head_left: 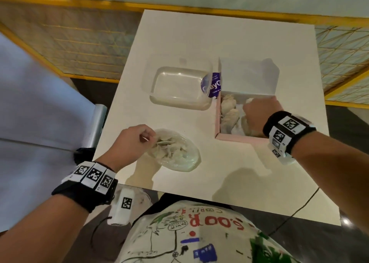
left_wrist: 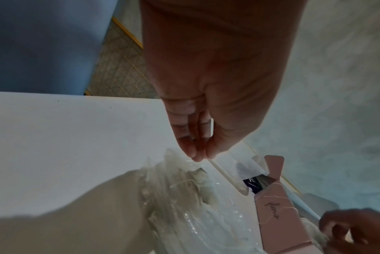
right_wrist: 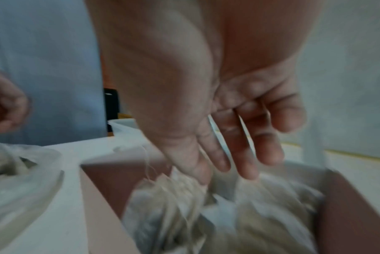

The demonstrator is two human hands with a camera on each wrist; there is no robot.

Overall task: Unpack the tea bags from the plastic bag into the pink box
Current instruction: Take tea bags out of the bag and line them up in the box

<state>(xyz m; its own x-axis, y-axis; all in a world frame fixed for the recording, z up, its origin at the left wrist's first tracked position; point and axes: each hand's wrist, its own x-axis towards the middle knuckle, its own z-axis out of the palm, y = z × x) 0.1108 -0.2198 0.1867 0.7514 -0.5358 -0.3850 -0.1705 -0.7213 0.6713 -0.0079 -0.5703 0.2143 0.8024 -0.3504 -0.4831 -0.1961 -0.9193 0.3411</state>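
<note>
A clear plastic bag (head_left: 179, 159) holding several tea bags (head_left: 167, 147) lies near the table's front left. My left hand (head_left: 148, 137) pinches the bag's rim between thumb and fingertips, as the left wrist view also shows (left_wrist: 201, 157). The pink box (head_left: 239, 138) stands to the right, lid raised, with several tea bags (head_left: 229, 115) inside. My right hand (head_left: 251, 107) is down in the box. In the blurred right wrist view its fingers (right_wrist: 247, 165) hang straight, the thumb just above a tea bag (right_wrist: 173, 197), gripping nothing.
An open clear plastic container (head_left: 179, 87) sits behind the bag, left of the box, with a purple label (head_left: 213, 84) between them. The white table (head_left: 199, 39) is ringed by yellow-framed mesh panels (head_left: 79, 43). A thin dark cable (head_left: 305, 203) crosses the front right corner.
</note>
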